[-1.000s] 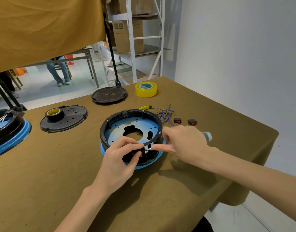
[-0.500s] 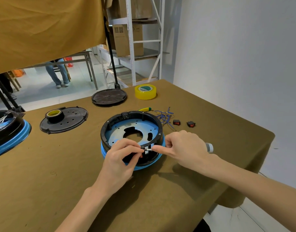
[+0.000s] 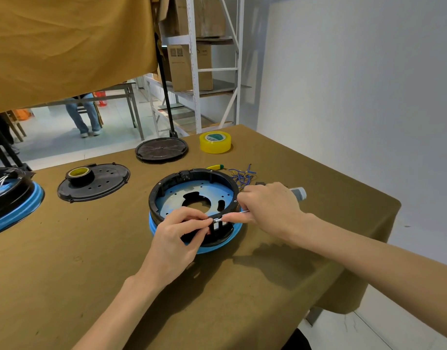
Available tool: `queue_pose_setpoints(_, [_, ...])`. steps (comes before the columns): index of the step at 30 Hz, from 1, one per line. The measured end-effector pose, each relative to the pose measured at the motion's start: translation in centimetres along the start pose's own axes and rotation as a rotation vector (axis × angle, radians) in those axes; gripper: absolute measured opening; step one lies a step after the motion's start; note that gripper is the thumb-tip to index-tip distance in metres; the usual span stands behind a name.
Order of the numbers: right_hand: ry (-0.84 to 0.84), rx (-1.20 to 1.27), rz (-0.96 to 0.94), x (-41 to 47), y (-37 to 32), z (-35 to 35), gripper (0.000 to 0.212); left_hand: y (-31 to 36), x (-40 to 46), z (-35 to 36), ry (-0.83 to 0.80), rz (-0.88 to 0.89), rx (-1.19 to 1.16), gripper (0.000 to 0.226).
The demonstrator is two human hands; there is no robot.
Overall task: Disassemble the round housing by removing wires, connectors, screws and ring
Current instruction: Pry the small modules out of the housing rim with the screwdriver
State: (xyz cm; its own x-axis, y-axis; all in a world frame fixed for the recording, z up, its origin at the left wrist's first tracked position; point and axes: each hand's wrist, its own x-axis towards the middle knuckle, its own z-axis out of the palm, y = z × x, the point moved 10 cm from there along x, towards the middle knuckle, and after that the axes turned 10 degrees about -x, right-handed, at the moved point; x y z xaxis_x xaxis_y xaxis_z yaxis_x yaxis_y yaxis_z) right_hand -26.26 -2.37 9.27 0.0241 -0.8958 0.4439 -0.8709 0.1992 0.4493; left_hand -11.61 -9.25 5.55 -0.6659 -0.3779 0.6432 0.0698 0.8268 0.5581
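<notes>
Both hands meet at the near rim of the round housing (image 3: 194,198): the left hand (image 3: 177,238) pinches it, the right hand (image 3: 268,208) grips a thin tool (image 3: 232,215).

bare forearms, left hand (image 3: 175,238), right hand (image 3: 270,208)

Centre: round housing (image 3: 192,195) on the desk (image 3: 91,274).
Behind: tape roll (image 3: 215,142), cover disc (image 3: 161,149).
Right: wires (image 3: 242,174).
Left: perforated cover (image 3: 93,181).
</notes>
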Motion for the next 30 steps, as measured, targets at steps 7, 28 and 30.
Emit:
queue_pose_setpoints(7, [-0.235, 0.28, 0.201, -1.2, 1.1, 3.7, 0.076, 0.1, -0.2, -0.1, 0.03, 0.031, 0.012, 0.028])
queue_pose_setpoints(28, [0.082, 0.309, 0.179, -2.9, -0.5, 4.7, 0.062, -0.7, -0.2, -0.1, 0.036, 0.056, -0.023, 0.021])
queue_pose_setpoints(30, [0.1, 0.317, 0.195, -3.1, -0.7, 4.7, 0.059, -0.5, -0.2, 0.0, 0.031, 0.067, -0.012, 0.02])
